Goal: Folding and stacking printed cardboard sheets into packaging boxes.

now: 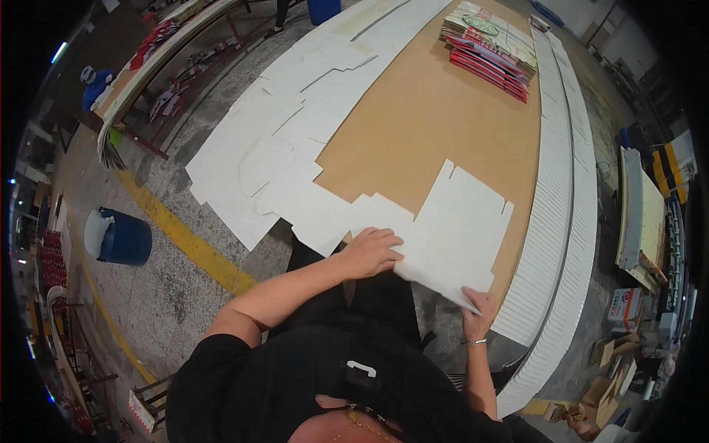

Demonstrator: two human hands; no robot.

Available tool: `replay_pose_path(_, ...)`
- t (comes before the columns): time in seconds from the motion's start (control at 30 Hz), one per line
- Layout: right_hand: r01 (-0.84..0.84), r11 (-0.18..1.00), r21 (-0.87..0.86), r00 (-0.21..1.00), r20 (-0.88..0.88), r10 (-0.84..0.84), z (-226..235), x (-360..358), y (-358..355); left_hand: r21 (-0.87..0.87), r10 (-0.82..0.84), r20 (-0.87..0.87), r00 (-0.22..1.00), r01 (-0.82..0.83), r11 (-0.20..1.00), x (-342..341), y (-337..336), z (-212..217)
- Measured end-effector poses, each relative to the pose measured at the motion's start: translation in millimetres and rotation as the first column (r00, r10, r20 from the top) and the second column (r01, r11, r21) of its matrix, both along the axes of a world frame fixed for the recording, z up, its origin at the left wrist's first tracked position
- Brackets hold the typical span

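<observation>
A white die-cut cardboard sheet (458,229) with notched flaps lies over the near end of a brown board (436,118). At its near left edge is my left hand (371,252), fingers together and closed on the cardboard; its thumb is hidden. My right hand (478,310) pinches the sheet's near right corner between thumb and fingers, and that edge is bent up a little. More white cardboard blanks (295,155) lie overlapped to the left, their cut edges uneven. Some of them reach under or beside my left hand.
A stack of red and white printed cardboard pieces (491,55) sits at the board's far end. Long stacks of white sheets (550,192) run along the right. A blue bin (124,236) stands on the floor at left. Another person (96,85) is by a far-left table.
</observation>
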State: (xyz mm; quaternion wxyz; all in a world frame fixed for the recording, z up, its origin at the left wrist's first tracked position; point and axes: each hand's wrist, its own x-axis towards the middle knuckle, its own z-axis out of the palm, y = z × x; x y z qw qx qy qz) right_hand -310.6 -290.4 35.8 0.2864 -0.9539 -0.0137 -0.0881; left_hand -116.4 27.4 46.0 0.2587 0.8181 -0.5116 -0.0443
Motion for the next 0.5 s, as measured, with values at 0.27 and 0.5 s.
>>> replay_pose_path(0.27,0.529,0.843,0.095,0.848,-0.018,-0.530,8.8,28.4,17.6,-0.098,0.427,-0.243,0.871,-0.460,0.882,-34.0,-45.3,-9.2)
replay_pose_path(0.5,0.115,0.975,-0.190,0.912,0.410,-0.027,33.0,63.4,45.1,-0.050,0.110,0.235,0.966,-0.101,0.994,-53.9,-41.9,-3.9)
